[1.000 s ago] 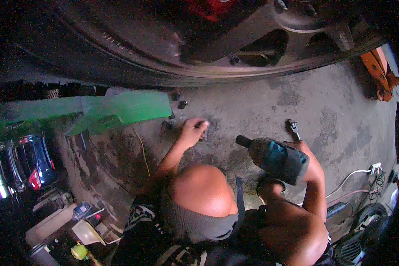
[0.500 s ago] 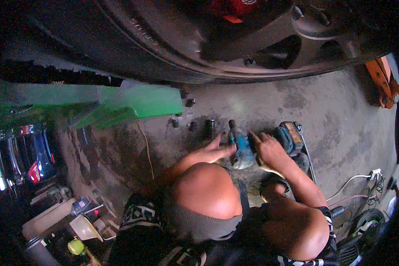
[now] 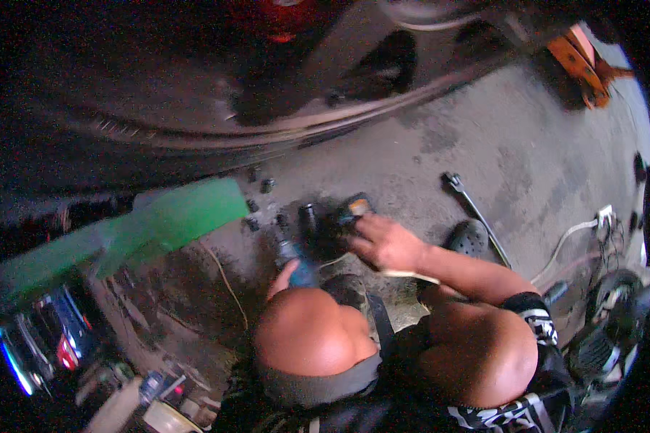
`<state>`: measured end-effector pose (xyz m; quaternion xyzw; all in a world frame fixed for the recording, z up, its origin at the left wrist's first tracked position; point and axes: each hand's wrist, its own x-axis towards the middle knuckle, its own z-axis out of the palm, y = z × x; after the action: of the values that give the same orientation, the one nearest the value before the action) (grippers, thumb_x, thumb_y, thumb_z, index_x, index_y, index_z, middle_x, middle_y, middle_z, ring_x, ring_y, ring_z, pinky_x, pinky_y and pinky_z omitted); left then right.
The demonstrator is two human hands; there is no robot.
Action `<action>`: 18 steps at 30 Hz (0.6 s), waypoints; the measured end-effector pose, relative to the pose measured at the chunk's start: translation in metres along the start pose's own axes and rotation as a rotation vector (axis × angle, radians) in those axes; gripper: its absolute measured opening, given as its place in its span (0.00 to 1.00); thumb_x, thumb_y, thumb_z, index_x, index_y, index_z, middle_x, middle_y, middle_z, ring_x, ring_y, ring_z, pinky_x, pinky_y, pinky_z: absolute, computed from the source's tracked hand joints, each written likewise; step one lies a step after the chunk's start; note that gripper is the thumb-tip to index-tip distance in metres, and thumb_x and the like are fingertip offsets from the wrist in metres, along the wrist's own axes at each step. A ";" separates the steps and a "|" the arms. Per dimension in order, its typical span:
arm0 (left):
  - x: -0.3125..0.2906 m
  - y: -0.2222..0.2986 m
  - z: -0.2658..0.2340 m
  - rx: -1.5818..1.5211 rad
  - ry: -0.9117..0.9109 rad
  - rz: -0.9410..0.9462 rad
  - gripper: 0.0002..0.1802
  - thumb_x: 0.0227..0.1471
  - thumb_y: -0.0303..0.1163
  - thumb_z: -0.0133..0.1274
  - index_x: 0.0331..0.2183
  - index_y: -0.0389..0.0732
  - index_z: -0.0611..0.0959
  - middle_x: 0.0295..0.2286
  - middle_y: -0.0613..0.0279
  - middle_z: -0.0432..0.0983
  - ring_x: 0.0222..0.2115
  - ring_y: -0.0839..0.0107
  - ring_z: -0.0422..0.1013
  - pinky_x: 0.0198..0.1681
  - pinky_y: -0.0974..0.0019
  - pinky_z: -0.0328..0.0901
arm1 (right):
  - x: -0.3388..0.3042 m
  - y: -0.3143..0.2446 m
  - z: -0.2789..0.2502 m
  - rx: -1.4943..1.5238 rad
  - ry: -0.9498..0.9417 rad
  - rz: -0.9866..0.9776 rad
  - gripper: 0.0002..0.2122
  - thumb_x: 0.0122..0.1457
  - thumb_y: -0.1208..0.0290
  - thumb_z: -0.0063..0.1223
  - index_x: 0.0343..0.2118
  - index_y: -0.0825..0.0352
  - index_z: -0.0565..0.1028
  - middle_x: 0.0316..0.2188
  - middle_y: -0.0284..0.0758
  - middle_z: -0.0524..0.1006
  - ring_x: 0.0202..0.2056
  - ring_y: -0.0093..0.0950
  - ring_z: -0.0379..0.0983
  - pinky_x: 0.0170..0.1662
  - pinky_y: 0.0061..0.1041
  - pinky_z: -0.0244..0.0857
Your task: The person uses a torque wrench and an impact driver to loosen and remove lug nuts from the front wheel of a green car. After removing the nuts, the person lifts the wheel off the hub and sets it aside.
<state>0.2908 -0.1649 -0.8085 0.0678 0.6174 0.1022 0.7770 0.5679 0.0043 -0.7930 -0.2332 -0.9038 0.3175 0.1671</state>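
Observation:
A teal and black cordless impact wrench [image 3: 305,268] lies across in front of my knees, blurred by motion. My left hand [image 3: 282,280] is against its head end, mostly hidden behind my left knee. At the other end, my right hand [image 3: 391,245] has its fingers curled over the tool beside the battery [image 3: 358,205], which bears an orange label. Just beyond the tool, a dark cylindrical socket [image 3: 309,216] stands on the floor. Several small dark pieces, like wheel nuts [image 3: 267,185], are scattered left of it.
A car wheel [image 3: 318,137] arches across the top. To the left is a long green beam [image 3: 173,216]. On the right lie a long metal bar wrench [image 3: 477,209], a dark clog [image 3: 469,238], and a white cable [image 3: 570,234]. An orange jack-like frame [image 3: 581,68] stands far right.
The impact wrench has swung left, its head now by my left knee. My right hand followed left to the battery end. The view has also tilted and shifted.

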 end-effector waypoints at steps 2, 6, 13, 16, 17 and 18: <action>-0.038 -0.023 0.006 0.202 -0.130 -0.038 0.45 0.43 0.52 0.65 0.56 0.40 0.68 0.47 0.55 0.71 0.44 0.64 0.70 0.48 0.59 0.67 | -0.028 0.026 -0.005 -0.010 0.145 0.219 0.22 0.47 0.71 0.56 0.48 0.68 0.71 0.41 0.45 0.72 0.45 0.45 0.70 0.47 0.40 0.67; -0.077 -0.045 -0.010 0.415 -0.015 -0.007 0.44 0.42 0.54 0.64 0.55 0.40 0.69 0.45 0.56 0.72 0.42 0.64 0.70 0.46 0.60 0.67 | -0.122 0.089 -0.017 -0.229 0.248 0.761 0.18 0.48 0.71 0.56 0.44 0.66 0.71 0.45 0.45 0.71 0.48 0.46 0.68 0.51 0.41 0.64; -0.024 -0.035 -0.123 0.668 1.080 0.459 0.43 0.41 0.58 0.63 0.53 0.41 0.72 0.42 0.57 0.73 0.39 0.65 0.70 0.44 0.60 0.68 | -0.220 0.126 -0.011 -0.126 0.148 1.111 0.10 0.49 0.75 0.51 0.36 0.68 0.70 0.34 0.46 0.74 0.42 0.47 0.71 0.46 0.42 0.65; -0.007 -0.032 -0.158 0.730 1.175 0.406 0.43 0.41 0.60 0.63 0.52 0.41 0.73 0.41 0.58 0.73 0.38 0.65 0.70 0.43 0.60 0.69 | -0.234 0.130 -0.015 -0.232 0.222 1.055 0.09 0.48 0.75 0.52 0.33 0.67 0.69 0.34 0.47 0.74 0.41 0.50 0.71 0.44 0.44 0.65; -0.004 -0.034 -0.165 0.734 1.180 0.388 0.43 0.41 0.60 0.63 0.52 0.41 0.74 0.41 0.58 0.73 0.37 0.65 0.70 0.43 0.60 0.69 | -0.243 0.132 -0.021 -0.298 0.251 1.031 0.09 0.47 0.75 0.53 0.32 0.67 0.70 0.33 0.47 0.74 0.40 0.51 0.70 0.43 0.44 0.66; -0.002 -0.037 -0.169 0.745 1.175 0.373 0.43 0.40 0.61 0.62 0.52 0.41 0.74 0.40 0.58 0.73 0.37 0.65 0.70 0.42 0.60 0.69 | -0.254 0.134 -0.028 -0.334 0.286 1.018 0.11 0.46 0.76 0.54 0.34 0.67 0.70 0.31 0.48 0.73 0.38 0.52 0.70 0.41 0.44 0.66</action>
<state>0.1286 -0.2046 -0.8541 0.3665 0.9054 0.0353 0.2114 0.8348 -0.0235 -0.8989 -0.7046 -0.6834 0.1757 0.0745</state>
